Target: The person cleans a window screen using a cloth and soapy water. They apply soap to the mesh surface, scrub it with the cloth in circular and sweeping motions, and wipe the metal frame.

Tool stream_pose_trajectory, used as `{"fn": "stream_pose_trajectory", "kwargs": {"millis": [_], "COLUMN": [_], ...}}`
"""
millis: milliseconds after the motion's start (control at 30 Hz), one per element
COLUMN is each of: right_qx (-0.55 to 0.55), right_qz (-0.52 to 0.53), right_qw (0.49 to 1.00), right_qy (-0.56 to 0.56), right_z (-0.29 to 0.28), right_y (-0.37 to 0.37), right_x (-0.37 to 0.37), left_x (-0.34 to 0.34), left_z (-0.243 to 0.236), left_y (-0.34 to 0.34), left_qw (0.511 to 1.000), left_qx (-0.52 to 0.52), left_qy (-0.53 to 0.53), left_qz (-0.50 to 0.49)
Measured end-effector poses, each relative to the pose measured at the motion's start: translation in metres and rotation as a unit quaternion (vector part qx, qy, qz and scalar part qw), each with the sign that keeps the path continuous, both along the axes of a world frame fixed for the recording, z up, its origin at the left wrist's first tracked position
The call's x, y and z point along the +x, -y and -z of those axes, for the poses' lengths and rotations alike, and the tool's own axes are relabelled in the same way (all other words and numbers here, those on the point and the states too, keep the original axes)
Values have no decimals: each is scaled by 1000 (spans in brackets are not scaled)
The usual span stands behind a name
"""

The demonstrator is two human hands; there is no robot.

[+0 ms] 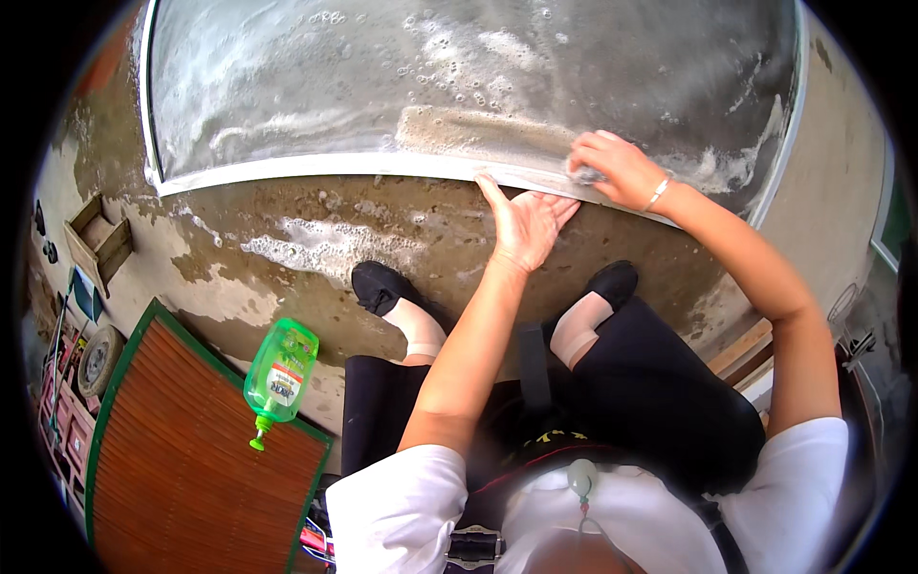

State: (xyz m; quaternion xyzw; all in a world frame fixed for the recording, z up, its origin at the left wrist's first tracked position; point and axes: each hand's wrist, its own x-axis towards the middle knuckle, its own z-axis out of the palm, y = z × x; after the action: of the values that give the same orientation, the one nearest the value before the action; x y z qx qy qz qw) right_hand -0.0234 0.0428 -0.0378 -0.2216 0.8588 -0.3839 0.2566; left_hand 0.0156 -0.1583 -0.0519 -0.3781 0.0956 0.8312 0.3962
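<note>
A large dark panel with a white frame (316, 173), perhaps a window or a screen, lies before me, wet and streaked with soap suds (488, 48). My left hand (531, 230) holds its near frame edge, palm up, thumb on top and fingers running under the rim. Over the same edge, farther right, my right hand (617, 172) presses down with curled fingers. A small greyish thing shows under those fingertips, too blurred to name. A lighter, sandy strip of suds (478, 129) lies along the panel beside the right hand.
A green pump bottle (283, 368) stands at my left by a red-brown slatted board with a green border (206, 430). Foam (325, 247) lies on the wet concrete near my black shoes. A wooden box (98, 239) and a wheel (98, 361) are at far left.
</note>
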Motion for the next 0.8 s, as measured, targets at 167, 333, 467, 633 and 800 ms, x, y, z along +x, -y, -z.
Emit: {"fn": "stream_pose_trajectory", "kwargs": {"millis": [167, 333, 467, 633, 800], "right_qx": [90, 91, 55, 27, 54], "right_qz": [-7, 39, 50, 134, 129], "right_qw": [995, 995, 993, 982, 984], "right_qy": [30, -3, -92, -130, -114], "right_z": [-18, -8, -11, 6, -1], "right_y": [-52, -33, -18, 26, -22], "right_x": [30, 28, 35, 26, 46], "left_x": [0, -6, -4, -1, -8], "left_z": [-2, -6, -5, -2, -8], "left_y": [-9, -9, -8, -13, -13], "left_qw": [999, 998, 998, 999, 996], "left_qx": [3, -14, -10, -14, -47], "left_qy": [-20, -24, -17, -5, 12], "left_qz": [37, 59, 55, 47, 76]}}
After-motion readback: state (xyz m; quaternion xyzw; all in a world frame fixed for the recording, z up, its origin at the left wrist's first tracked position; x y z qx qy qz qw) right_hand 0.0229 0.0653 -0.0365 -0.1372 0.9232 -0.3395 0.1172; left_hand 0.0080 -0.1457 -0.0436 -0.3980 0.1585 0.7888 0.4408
